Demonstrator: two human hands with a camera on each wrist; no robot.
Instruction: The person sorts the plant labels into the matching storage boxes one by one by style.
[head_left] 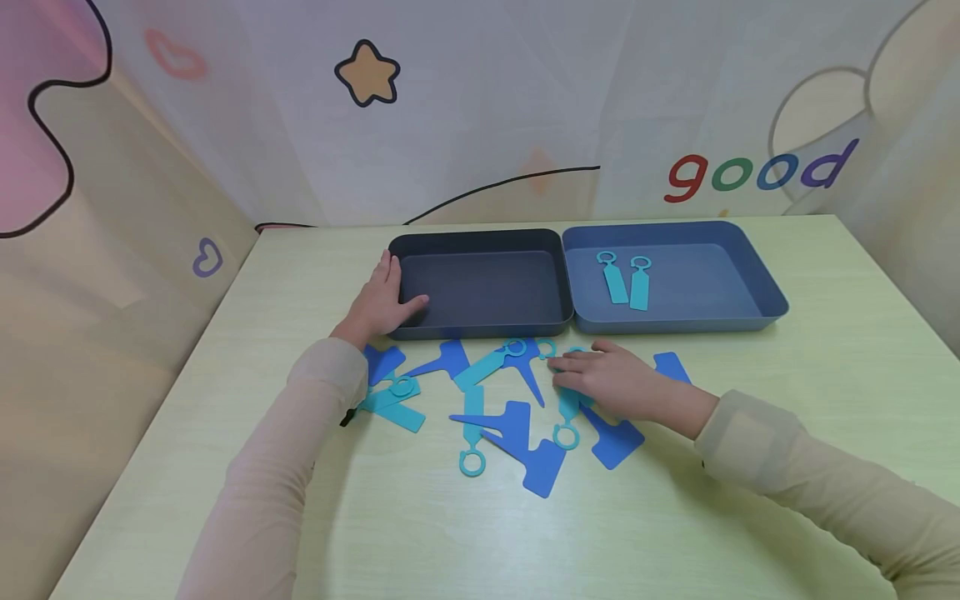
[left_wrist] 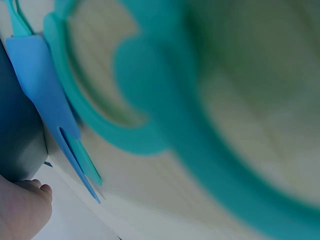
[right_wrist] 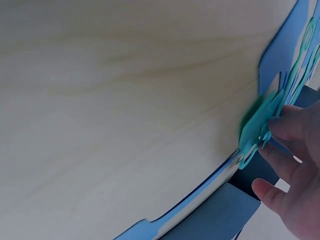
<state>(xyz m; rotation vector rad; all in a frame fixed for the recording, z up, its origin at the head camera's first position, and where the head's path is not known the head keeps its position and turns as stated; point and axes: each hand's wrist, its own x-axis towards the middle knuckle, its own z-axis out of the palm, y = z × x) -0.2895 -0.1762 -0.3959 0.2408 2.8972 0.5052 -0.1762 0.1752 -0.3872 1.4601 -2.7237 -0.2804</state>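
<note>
My left hand (head_left: 381,307) rests on the left end of the black tray (head_left: 480,329), fingers extended along its side and thumb over the near rim. In front of the trays lie teal ring-ended tags (head_left: 473,417) and blue T-shaped tags (head_left: 542,468), partly overlapping. My right hand (head_left: 611,379) is over the right part of this pile. In the right wrist view, its thumb and fingertips pinch a teal tag (right_wrist: 257,125) that is tilted up from the table. Part of that tag is hidden by the hand in the head view.
Touching the black tray on its right is a blue-grey tray (head_left: 705,292), with two teal tags (head_left: 639,287) lying inside. A blue tag (head_left: 671,367) lies behind the right wrist. Printed curtains enclose the pale wooden table (head_left: 465,542) at the back and sides.
</note>
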